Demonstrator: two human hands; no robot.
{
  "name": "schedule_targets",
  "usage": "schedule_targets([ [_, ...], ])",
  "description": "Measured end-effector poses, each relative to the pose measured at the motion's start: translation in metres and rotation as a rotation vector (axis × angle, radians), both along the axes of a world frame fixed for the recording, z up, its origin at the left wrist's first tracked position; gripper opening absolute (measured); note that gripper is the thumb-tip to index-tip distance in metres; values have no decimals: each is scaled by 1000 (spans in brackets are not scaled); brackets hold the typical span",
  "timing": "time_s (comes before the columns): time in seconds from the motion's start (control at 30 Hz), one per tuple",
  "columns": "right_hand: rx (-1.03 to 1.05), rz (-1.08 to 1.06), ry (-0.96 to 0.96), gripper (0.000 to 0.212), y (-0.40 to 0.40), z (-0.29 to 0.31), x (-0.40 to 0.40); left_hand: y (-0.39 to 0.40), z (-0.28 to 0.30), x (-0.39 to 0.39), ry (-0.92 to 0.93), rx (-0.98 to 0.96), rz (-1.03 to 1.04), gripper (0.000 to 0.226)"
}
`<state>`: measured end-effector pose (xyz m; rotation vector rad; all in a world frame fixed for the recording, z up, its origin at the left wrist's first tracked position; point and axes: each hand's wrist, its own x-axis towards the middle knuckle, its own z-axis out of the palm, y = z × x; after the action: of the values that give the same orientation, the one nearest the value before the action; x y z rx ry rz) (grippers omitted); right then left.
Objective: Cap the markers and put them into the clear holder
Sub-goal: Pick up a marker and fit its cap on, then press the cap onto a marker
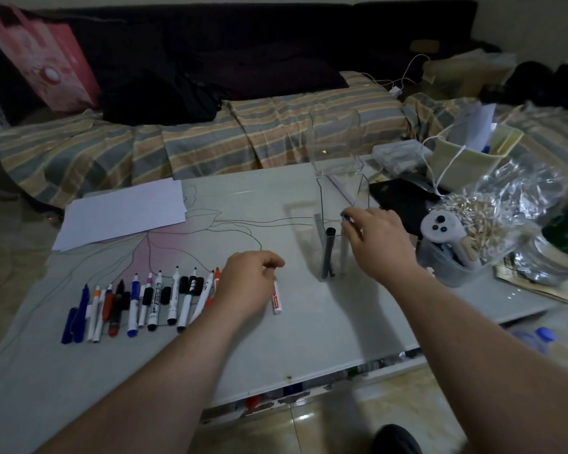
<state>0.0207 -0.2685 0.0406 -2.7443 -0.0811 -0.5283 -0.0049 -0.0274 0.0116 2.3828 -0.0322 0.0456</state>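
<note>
The clear holder (322,204) stands upright on the table, right of centre. Inside it a black marker (328,253) leans, capped. My right hand (379,247) is at the holder's right rim, fingertips pinched on the blue-capped top of a white marker (343,257) that stands inside the holder. My left hand (251,283) rests on the table with its fingers curled on the upper end of a white marker with a red label (277,299), which lies on the surface. A row of several uncapped markers (145,299) lies to the left, with loose black caps (148,294) among them.
White paper sheets (122,214) lie at the back left of the table. A second clear container (335,142) stands behind the holder. To the right are a black flat object (404,198), a tub of pens (446,260) and a crinkly bag of wooden pieces (492,217). A striped sofa (177,142) lies beyond.
</note>
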Motion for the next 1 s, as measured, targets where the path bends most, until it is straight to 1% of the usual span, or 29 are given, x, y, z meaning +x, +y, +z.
schedule_targets([
  [0.07, -23, -2, 11, 33, 0, 0, 3, 7, -1, 5, 6, 106, 12, 50],
  [0.13, -35, -3, 23, 38, 4, 5, 1, 16, -2, 8, 1, 269, 8, 63],
  [0.17, -21, -15, 14, 40, 8, 10, -1, 21, -2, 10, -2, 343, 8, 63],
  [0.23, 15, -17, -73, 41, 21, 20, -8, 29, -6, 12, 23, 428, 21, 56],
  [0.3, 65, 65, -118, 35, 42, 25, -16, 35, -9, 13, 70, 466, 33, 43],
  [0.33, 85, 132, -86, 33, 54, 25, -19, 37, -10, 14, 94, 491, 30, 37],
  [0.37, 88, 202, -7, 33, 67, 21, -22, 38, -11, 14, 122, 528, 17, 34],
  [0.4, 70, 261, 107, 34, 80, 14, -25, 38, -10, 13, 152, 573, -2, 35],
  [0.47, 3, 347, 358, 35, 99, -8, -29, 38, -8, 11, 198, 651, -59, 45],
  [0.53, -59, 389, 521, 36, 109, -32, -32, 38, -8, 7, 188, 716, -141, 51],
  [0.6, -117, 392, 593, 35, 113, -50, -34, 37, -12, 4, 162, 750, -197, 47],
  [0.67, -161, 365, 602, 34, 114, -55, -34, 36, -17, 4, 126, 761, -211, 40],
  [0.73, -145, 302, 582, 33, 112, -58, -31, 34, -22, 6, 73, 726, -202, 32],
  [0.77, -131, 265, 577, 32, 111, -57, -29, 33, -24, 7, 49, 664, -187, 30],
  [0.83, -97, 198, 577, 24, 106, -53, -26, 32, -23, 10, 22, 448, -147, 26],
  [0.9, 8, 145, 582, 18, 102, -44, -25, 34, -16, 11, 9, 220, -114, 20],
  [1.0, 229, 114, 587, 34, 98, -23, -24, 40, -2, 7, 0, -34, -32, 24],
])
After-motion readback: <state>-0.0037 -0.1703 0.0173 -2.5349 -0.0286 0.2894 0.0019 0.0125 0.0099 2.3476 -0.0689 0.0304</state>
